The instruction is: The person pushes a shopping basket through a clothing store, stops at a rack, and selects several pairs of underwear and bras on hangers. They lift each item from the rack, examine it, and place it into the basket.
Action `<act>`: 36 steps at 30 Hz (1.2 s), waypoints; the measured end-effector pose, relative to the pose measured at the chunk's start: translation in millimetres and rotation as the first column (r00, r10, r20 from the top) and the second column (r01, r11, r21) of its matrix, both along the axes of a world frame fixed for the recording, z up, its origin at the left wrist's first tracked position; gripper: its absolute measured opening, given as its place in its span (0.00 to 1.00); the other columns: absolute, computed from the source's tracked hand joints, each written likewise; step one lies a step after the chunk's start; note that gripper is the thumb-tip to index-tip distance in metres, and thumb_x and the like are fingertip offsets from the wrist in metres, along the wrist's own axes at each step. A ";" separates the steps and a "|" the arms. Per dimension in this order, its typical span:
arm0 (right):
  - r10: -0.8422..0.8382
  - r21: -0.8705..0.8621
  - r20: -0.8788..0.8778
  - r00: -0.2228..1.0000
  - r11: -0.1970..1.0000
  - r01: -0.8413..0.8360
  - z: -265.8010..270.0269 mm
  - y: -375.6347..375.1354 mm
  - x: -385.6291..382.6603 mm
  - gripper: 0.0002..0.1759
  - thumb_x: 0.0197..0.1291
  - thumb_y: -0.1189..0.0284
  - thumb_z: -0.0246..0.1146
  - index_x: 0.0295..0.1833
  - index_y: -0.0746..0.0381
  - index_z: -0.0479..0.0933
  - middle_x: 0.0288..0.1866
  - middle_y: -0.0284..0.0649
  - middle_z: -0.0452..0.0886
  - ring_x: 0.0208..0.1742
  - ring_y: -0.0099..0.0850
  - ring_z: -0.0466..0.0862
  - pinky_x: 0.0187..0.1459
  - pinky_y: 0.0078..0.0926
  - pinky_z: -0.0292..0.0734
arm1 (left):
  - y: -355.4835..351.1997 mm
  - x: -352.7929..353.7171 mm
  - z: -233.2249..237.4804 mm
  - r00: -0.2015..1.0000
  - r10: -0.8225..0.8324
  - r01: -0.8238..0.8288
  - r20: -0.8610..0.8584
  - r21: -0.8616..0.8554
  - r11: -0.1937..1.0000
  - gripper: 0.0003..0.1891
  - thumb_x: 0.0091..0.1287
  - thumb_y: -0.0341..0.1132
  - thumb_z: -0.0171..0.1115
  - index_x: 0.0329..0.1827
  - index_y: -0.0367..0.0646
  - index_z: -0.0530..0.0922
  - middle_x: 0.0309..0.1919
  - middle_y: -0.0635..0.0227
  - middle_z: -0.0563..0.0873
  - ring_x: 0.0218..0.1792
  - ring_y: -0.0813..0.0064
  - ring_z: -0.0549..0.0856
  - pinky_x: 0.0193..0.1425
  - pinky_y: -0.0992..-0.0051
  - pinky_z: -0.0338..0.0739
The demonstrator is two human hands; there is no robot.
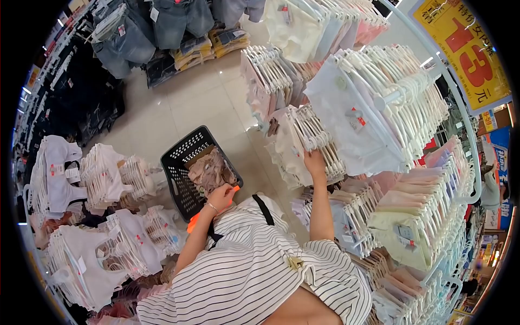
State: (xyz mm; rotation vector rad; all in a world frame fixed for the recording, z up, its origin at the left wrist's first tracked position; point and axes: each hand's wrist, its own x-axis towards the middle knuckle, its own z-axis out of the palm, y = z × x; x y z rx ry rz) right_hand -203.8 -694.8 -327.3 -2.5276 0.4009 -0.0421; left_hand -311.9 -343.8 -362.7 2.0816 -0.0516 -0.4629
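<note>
Basket [181, 157], one, black, 10 o'clock: beige garments [210, 170] inside. Left hand [219, 196] grip closed on orange handle [193, 222]; right hand [314, 161] grip closed on white hangers [311, 132], 12 o'clock.

The basket [181, 157] stands on the floor [200, 103], before the person and a little to the left, with garments [211, 170] inside. The left hand [219, 196] closes around its handle [193, 222] at the near rim. On the right is a tiered rack [390, 103], where the right hand [314, 162] touches a row of hangers [314, 132]. A lower rack [103, 179] is left of the basket, and jeans [157, 27] hang behind.
</note>
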 end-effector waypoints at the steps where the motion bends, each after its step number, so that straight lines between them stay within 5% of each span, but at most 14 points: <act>1: -0.015 0.014 0.014 1.000 1.000 0.015 2.8 3.1 -0.7 0.22 0.57 0.58 0.54 0.45 0.67 0.74 0.39 0.56 0.77 0.41 0.54 0.76 0.42 0.43 0.71 | 6.6 -4.1 -8.9 0.999 0.026 -0.027 0.029 0.013 1.000 0.11 0.61 0.38 0.56 0.39 0.39 0.76 0.31 0.56 0.82 0.31 0.61 0.81 0.36 0.70 0.75; 5: 0.023 -0.011 0.040 0.999 1.000 -0.023 -2.6 6.1 -3.9 0.20 0.59 0.62 0.53 0.47 0.68 0.73 0.36 0.56 0.77 0.43 0.54 0.75 0.44 0.42 0.71 | 41.8 -32.2 -33.2 0.990 0.112 -0.122 0.082 0.127 0.984 0.12 0.61 0.40 0.56 0.38 0.38 0.77 0.30 0.57 0.81 0.32 0.60 0.80 0.38 0.68 0.74; 11: -0.035 -0.009 0.584 0.811 0.999 0.049 14.0 36.0 -31.8 0.26 0.58 0.65 0.55 0.55 0.75 0.64 0.54 0.59 0.65 0.54 0.51 0.67 0.52 0.43 0.64 | 62.6 -86.6 -48.1 0.950 0.268 -0.197 -0.160 0.356 0.913 0.24 0.65 0.52 0.45 0.32 0.38 0.78 0.28 0.51 0.81 0.33 0.53 0.80 0.38 0.63 0.73; 15: 0.047 -0.323 0.575 0.817 0.930 0.174 48.5 35.7 -19.9 0.30 0.59 0.63 0.55 0.62 0.70 0.58 0.60 0.57 0.58 0.58 0.53 0.61 0.56 0.48 0.58 | 58.9 -97.3 -76.7 0.993 0.099 -0.119 0.065 0.548 0.828 0.30 0.66 0.56 0.36 0.32 0.40 0.80 0.25 0.54 0.82 0.32 0.55 0.81 0.37 0.62 0.73; 16: -0.001 -0.318 0.568 0.823 0.922 0.221 45.1 30.4 -10.1 0.32 0.59 0.61 0.55 0.62 0.70 0.57 0.60 0.58 0.57 0.59 0.54 0.59 0.57 0.49 0.56 | 49.1 -89.3 -47.0 0.960 0.277 -0.218 -0.050 0.491 0.843 0.28 0.67 0.53 0.38 0.31 0.40 0.80 0.24 0.54 0.82 0.30 0.53 0.81 0.36 0.60 0.73; 21: -0.087 -0.459 0.569 0.818 0.792 0.403 24.4 -23.0 39.3 0.40 0.58 0.51 0.55 0.63 0.73 0.54 0.61 0.63 0.55 0.57 0.64 0.57 0.56 0.57 0.53 | 43.9 -90.2 -47.4 0.936 0.342 -0.337 0.084 0.497 0.800 0.25 0.66 0.52 0.41 0.28 0.41 0.80 0.24 0.52 0.81 0.28 0.51 0.81 0.33 0.57 0.73; 22: -0.131 -0.413 0.459 0.879 0.845 0.341 27.5 -29.0 41.5 0.40 0.58 0.51 0.54 0.61 0.75 0.55 0.62 0.64 0.56 0.58 0.64 0.58 0.57 0.56 0.53 | 43.9 -90.8 -48.5 0.934 0.345 -0.341 0.090 0.508 0.791 0.25 0.66 0.52 0.42 0.28 0.41 0.80 0.23 0.52 0.81 0.28 0.51 0.81 0.33 0.57 0.73; 25: 0.076 -0.402 0.569 0.819 0.894 0.196 29.7 -37.2 50.0 0.37 0.59 0.53 0.54 0.59 0.76 0.59 0.58 0.65 0.62 0.55 0.61 0.64 0.56 0.51 0.58 | 41.7 -90.9 -47.9 0.925 0.360 -0.365 0.119 0.538 0.760 0.24 0.65 0.51 0.42 0.27 0.42 0.79 0.23 0.52 0.81 0.27 0.52 0.81 0.32 0.57 0.73; 26: 0.082 -0.280 0.594 0.800 0.954 0.111 31.0 -38.3 49.6 0.34 0.60 0.55 0.54 0.56 0.77 0.63 0.52 0.66 0.69 0.51 0.59 0.70 0.53 0.47 0.63 | 41.5 -92.0 -47.1 0.924 0.357 -0.373 0.140 0.539 0.755 0.24 0.65 0.51 0.42 0.27 0.42 0.79 0.23 0.52 0.81 0.27 0.52 0.81 0.32 0.57 0.73; 33: 0.046 -0.311 0.599 0.800 0.933 0.179 41.6 -33.0 36.2 0.27 0.62 0.54 0.48 0.46 0.70 0.73 0.43 0.58 0.77 0.42 0.56 0.76 0.46 0.50 0.68 | 38.2 -93.3 -48.6 0.918 0.360 -0.389 0.166 0.552 0.738 0.23 0.64 0.50 0.44 0.25 0.43 0.80 0.21 0.55 0.81 0.25 0.53 0.81 0.31 0.57 0.73; 34: -0.015 -0.315 0.330 0.944 0.941 0.125 58.6 -27.8 22.4 0.24 0.64 0.55 0.44 0.43 0.66 0.75 0.42 0.56 0.77 0.41 0.55 0.76 0.43 0.52 0.68 | 37.7 -94.0 -48.8 0.919 0.351 -0.390 0.180 0.550 0.738 0.22 0.64 0.50 0.44 0.25 0.43 0.80 0.21 0.55 0.81 0.26 0.53 0.81 0.31 0.57 0.73; 35: -0.032 -0.284 0.109 0.993 0.957 0.062 54.9 -34.4 19.1 0.29 0.63 0.52 0.43 0.51 0.68 0.71 0.50 0.57 0.74 0.50 0.56 0.72 0.51 0.47 0.66 | 38.7 -96.6 -49.9 0.915 0.353 -0.400 0.195 0.552 0.732 0.22 0.64 0.50 0.44 0.26 0.44 0.80 0.21 0.55 0.81 0.26 0.53 0.81 0.31 0.57 0.73; 36: -0.016 -0.318 0.276 0.961 0.942 0.107 24.6 -45.8 18.5 0.27 0.64 0.54 0.42 0.51 0.67 0.71 0.48 0.57 0.75 0.49 0.55 0.73 0.51 0.47 0.66 | 39.4 -98.5 -53.4 0.924 0.340 -0.377 0.175 0.562 0.736 0.22 0.64 0.50 0.43 0.28 0.46 0.81 0.22 0.57 0.82 0.27 0.54 0.82 0.31 0.57 0.74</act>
